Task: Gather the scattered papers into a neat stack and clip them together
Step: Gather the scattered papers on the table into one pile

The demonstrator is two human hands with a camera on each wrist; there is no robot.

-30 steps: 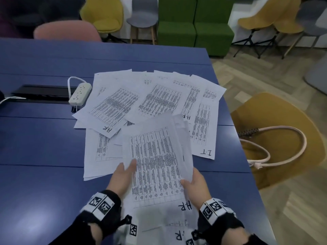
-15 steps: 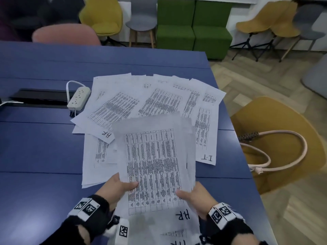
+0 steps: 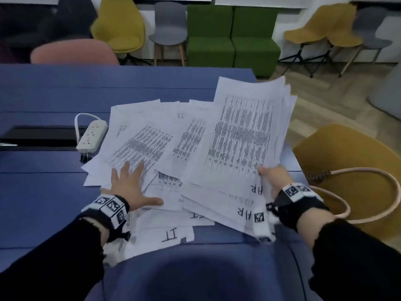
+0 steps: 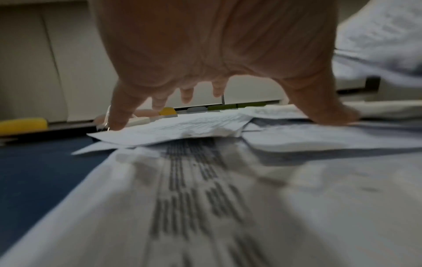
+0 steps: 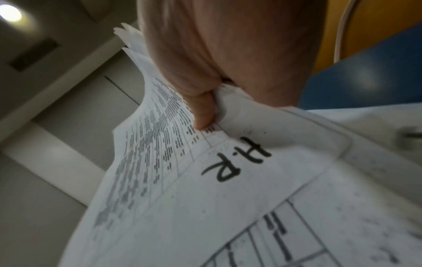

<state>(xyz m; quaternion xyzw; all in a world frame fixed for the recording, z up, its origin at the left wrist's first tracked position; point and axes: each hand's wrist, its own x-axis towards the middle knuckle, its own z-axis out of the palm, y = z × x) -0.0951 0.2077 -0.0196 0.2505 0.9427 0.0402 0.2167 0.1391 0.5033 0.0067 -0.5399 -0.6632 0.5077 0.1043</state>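
Observation:
Printed white papers (image 3: 149, 135) lie scattered and overlapping on the blue table (image 3: 43, 192). My right hand (image 3: 271, 177) pinches a bunch of gathered sheets (image 3: 243, 135) by their lower right edge and holds them tilted up over the table's right side; the top sheet is marked "H.R" (image 5: 237, 159). The thumb (image 5: 203, 110) presses on that sheet. My left hand (image 3: 128, 183) lies flat with spread fingers (image 4: 118, 112) on the loose papers (image 4: 173, 130) at the left. A black binder clip (image 3: 85, 157) peeks out beside the paper pile under the power strip.
A white power strip (image 3: 92, 136) with its cord lies left of the papers, beside a black cable slot (image 3: 39, 135). A yellow chair (image 3: 351, 170) with a pink bag handle (image 3: 368, 192) stands at the table's right edge. More chairs and a green sofa (image 3: 232, 35) stand behind.
My left hand let go of the gathered sheets and went left, flat onto the loose papers. My right hand carried the bunch up and to the right.

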